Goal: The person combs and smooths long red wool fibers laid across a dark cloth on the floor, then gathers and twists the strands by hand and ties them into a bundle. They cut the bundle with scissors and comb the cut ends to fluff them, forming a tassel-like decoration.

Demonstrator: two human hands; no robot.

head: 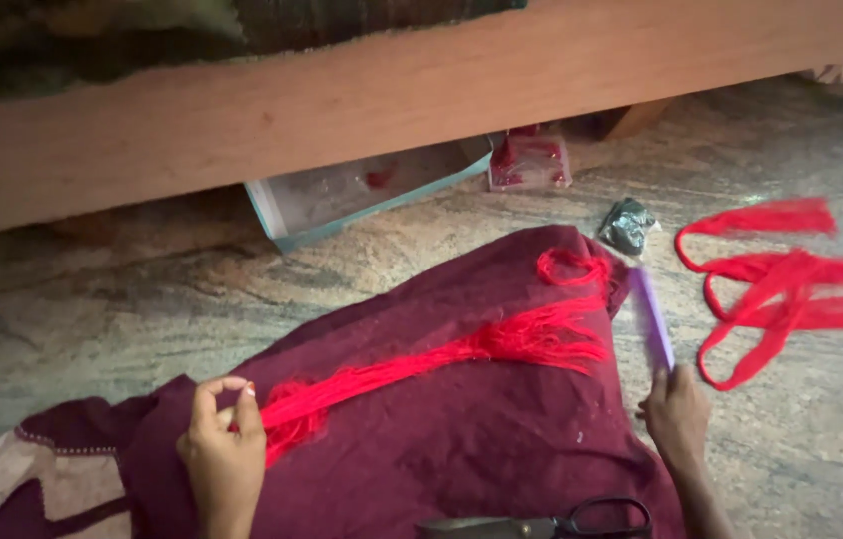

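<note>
Red thread bundle (441, 354) lies stretched across a maroon cloth (461, 439) spread over the person's lap, running from the left hand up to a frayed, fanned end near the cloth's far edge. Beyond stands a long wooden bed frame (392, 95) over the mottled stone floor (122, 289), with a clear plastic box (342, 195) tucked under it. More red thread hanks (781, 284) lie on the floor to the right. Black scissors (561, 521) rest on the cloth near the bottom. The left hand (222, 449) pinches the bundle's near end between closed fingertips. The right hand (678, 411) grips a purple comb (652, 317), fingers closed around its lower end.
</note>
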